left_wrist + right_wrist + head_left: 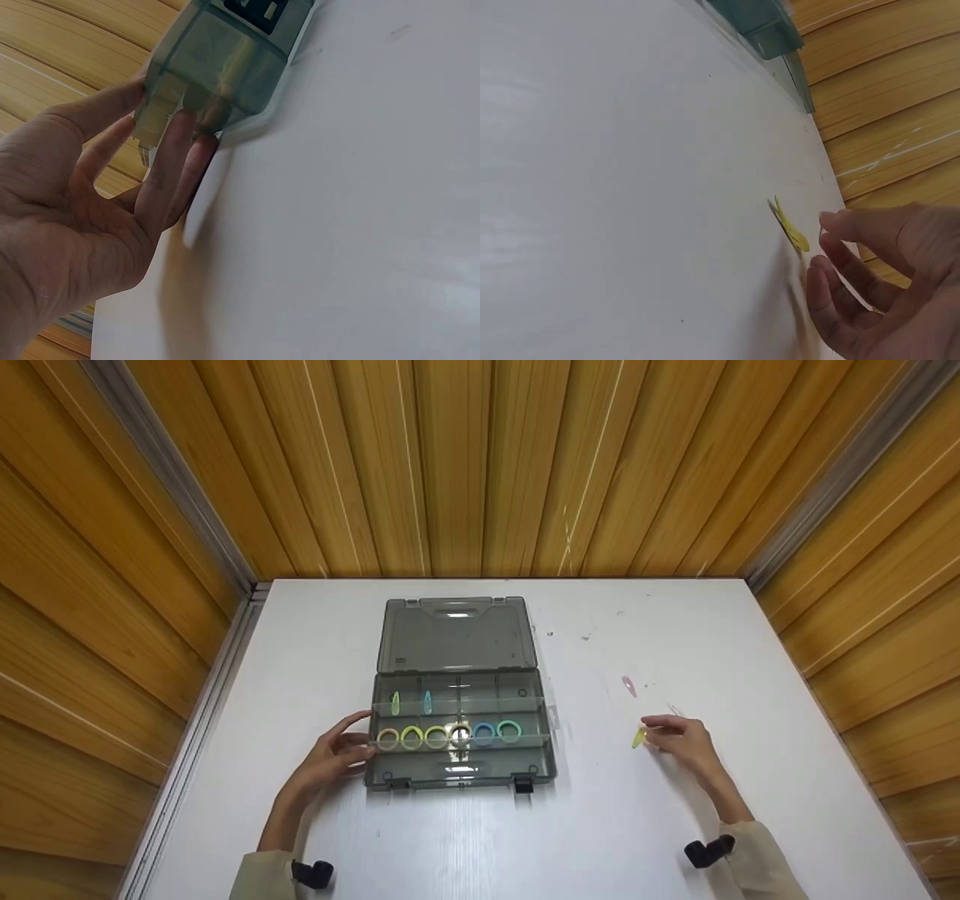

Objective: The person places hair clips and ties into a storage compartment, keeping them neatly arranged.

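My left hand (330,757) rests its fingers against the left side of a smoky clear organizer box (457,769), seen closer at the top of the left wrist view. A yellow snap hair clip (639,737) is right at the fingertips of my right hand (684,742). In the right wrist view a small gap shows between the clip (791,229) and the bent thumb and forefinger. A pink hair clip (628,686) lies beyond this hand. Inside the box are a green clip (395,703), a blue clip (427,702) and a row of colourful ring-shaped hair ties (436,737).
The box's lid (457,637) is swung back onto the white table (465,847). A black latch (523,785) juts from its front edge. Tiny clear bits (585,637) lie right of the lid. Wood-patterned walls (450,465) enclose the table at the back and sides.
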The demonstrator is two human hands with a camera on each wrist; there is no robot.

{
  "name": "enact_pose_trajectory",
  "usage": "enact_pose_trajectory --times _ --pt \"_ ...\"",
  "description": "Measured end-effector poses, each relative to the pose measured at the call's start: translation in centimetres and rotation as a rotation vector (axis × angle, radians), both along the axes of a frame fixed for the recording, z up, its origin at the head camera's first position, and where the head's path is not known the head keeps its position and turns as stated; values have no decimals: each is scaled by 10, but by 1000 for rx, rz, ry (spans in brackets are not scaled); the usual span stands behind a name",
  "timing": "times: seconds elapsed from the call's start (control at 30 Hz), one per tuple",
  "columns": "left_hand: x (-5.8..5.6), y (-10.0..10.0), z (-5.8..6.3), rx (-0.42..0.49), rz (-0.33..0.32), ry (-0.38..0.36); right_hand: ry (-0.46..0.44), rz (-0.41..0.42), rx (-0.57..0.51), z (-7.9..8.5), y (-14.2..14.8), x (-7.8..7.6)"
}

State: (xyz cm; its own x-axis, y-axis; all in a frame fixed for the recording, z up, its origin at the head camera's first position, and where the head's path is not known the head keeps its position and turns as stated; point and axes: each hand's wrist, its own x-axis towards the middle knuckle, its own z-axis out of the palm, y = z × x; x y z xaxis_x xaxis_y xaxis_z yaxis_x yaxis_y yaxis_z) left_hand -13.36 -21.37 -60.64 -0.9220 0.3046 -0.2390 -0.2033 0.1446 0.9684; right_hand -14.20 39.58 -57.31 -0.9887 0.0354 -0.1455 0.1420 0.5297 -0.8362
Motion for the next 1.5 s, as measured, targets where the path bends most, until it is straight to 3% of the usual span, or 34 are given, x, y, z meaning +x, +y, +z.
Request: enact_pose_trajectory --times 0.17,0.33,0.73,0.9,1.27,1.5 --pt "1 -1 0 14 -9 1 123 77 130 -7 -3 -3" --pt "1 1 -1 20 -14 -2 162 154 223 -14 -3 -3" --pt "1 4 -1 29 -12 -24 234 151 291 -13 -9 -3" --pt "3 1 0 19 -11 -16 280 176 369 -12 -15 0" --pt "6 0 -1 25 -27 16 270 249 406 -10 -21 3" --pt "7 0 -2 35 -30 25 257 228 392 -12 -23 0"
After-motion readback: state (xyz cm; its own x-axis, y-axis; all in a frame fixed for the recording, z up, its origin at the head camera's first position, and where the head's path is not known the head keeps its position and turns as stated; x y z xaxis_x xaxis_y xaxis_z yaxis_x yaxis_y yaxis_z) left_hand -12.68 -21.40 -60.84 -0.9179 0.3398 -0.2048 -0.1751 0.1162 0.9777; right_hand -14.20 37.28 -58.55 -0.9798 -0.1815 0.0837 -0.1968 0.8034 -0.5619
